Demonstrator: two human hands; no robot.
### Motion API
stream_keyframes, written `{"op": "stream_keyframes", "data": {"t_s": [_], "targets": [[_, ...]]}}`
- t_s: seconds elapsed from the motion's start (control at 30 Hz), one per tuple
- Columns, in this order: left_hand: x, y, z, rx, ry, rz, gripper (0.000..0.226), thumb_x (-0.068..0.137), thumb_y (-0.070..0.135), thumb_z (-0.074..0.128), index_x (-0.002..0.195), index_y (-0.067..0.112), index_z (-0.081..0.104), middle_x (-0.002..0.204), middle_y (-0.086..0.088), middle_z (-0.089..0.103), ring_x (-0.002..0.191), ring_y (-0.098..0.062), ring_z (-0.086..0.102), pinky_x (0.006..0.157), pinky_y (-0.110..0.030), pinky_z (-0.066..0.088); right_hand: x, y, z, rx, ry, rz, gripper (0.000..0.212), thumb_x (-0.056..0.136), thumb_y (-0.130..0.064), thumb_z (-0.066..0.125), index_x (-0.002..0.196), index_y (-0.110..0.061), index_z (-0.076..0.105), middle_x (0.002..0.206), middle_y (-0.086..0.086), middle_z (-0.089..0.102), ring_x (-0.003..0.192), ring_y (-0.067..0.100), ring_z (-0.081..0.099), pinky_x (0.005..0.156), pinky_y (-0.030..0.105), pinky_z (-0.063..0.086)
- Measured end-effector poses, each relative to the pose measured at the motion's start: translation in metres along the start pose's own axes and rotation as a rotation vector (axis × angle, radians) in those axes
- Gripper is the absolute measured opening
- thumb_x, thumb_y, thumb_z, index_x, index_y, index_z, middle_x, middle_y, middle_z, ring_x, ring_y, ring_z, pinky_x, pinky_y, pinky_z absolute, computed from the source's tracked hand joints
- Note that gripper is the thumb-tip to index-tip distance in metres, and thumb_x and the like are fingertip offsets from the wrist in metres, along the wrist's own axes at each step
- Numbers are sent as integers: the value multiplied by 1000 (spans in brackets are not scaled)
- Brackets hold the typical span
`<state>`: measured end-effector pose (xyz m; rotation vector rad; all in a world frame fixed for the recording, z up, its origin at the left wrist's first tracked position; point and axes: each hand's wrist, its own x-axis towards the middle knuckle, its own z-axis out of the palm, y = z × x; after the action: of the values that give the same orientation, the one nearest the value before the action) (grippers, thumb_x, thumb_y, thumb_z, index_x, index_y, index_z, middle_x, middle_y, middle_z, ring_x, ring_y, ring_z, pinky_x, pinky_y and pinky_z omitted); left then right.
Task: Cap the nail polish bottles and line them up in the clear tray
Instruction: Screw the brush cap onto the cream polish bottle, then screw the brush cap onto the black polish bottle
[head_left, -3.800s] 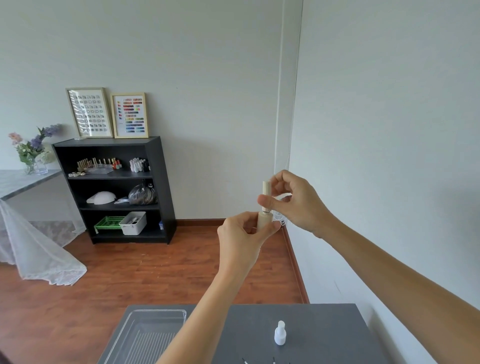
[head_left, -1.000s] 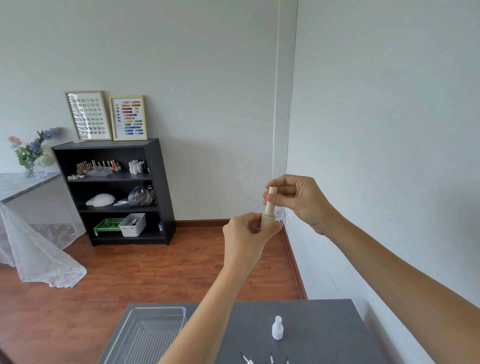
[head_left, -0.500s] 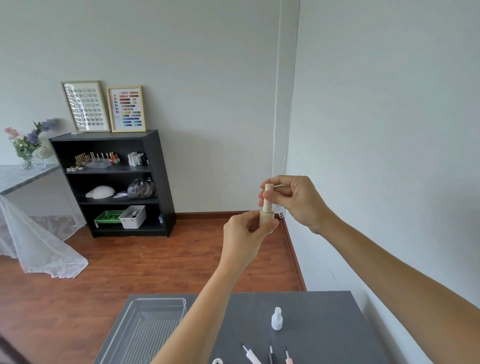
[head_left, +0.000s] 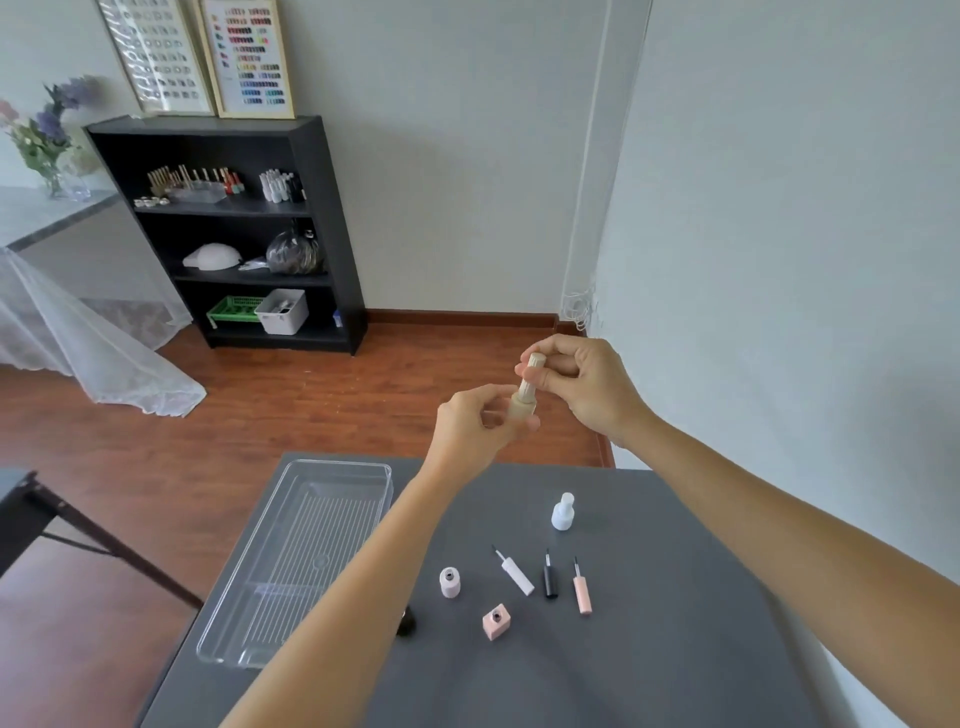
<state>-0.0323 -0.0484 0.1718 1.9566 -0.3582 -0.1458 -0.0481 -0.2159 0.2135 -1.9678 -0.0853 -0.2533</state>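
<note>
beige bottle: up in the air, well above the worktop, the beige bottle (head_left: 521, 407) sits pinched in the left hand (head_left: 470, 427), fingers wrapped round its body.
cap: the long beige cap (head_left: 531, 375) is on the neck, tilted a bit toward the right hand (head_left: 584, 387), whose thumb and fingers are pinched onto its top end.
step, my guess: twisting the cap home. Can't tell if it's fully seated.
how to do it right: keep the left hand still as the anchor, turn only the cap, line it up straight with the neck so it doesn't cross-thread, stop once it's snug.
below the hands: white bottle (head_left: 562, 512) stands uncapped on the worktop (head_left: 675, 623); nearer the person lie three loose brush caps, white cap (head_left: 515, 570), black cap (head_left: 549, 578), pink cap (head_left: 581, 591).
open bottles: round pink bottle (head_left: 449, 582) and square pink bottle (head_left: 495, 620) under the left forearm, plus a dark bottle (head_left: 406, 623) mostly hidden by the arm.
clear tray (head_left: 332, 470): down-left of the left hand, no bottles in it yet.
</note>
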Motion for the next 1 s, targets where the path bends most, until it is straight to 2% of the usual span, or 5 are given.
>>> {"op": "stream_keyframes", "data": {"t_s": [0.23,0.4,0.57,0.8,1.0], "targets": [[-29,-91,-19,215,-133,-266,67,76,31,85,136,21,57,125,-2,66,111,-15,61,95,-26,46,-21,86,44,-150,-17,244,8,79,-13,78,87,-12,74,78,6,77,82,22,72,80,31,54],[-63,-146,-21,358,-230,-412,74,76,28,85,141,15,52,134,-7,61,120,-21,58,99,-27,42,-33,133,68,-240,-21,383,9,77,-5,75,86,-7,74,81,11,77,87,26,71,63,3,42],[-88,-182,-16,480,-359,-515,79,76,18,83,146,15,46,144,-8,52,136,-22,45,109,-35,41,-39,162,87,-300,-68,452,15,79,0,71,91,-7,73,88,15,75,95,31,68,86,30,52],[-106,-207,-8,676,-337,-538,35,76,-9,60,108,5,66,107,-13,68,102,-34,65,83,-45,57,-42,174,104,-333,-46,514,17,79,1,68,93,-8,73,88,8,74,92,28,68,89,42,54],[-114,-216,-2,683,-265,-531,34,81,-3,69,113,7,68,107,-11,71,99,-31,66,87,-41,55,-44,177,106,-336,-49,492,17,82,-4,68,98,-10,72,90,7,75,96,26,68,91,41,52]]}}
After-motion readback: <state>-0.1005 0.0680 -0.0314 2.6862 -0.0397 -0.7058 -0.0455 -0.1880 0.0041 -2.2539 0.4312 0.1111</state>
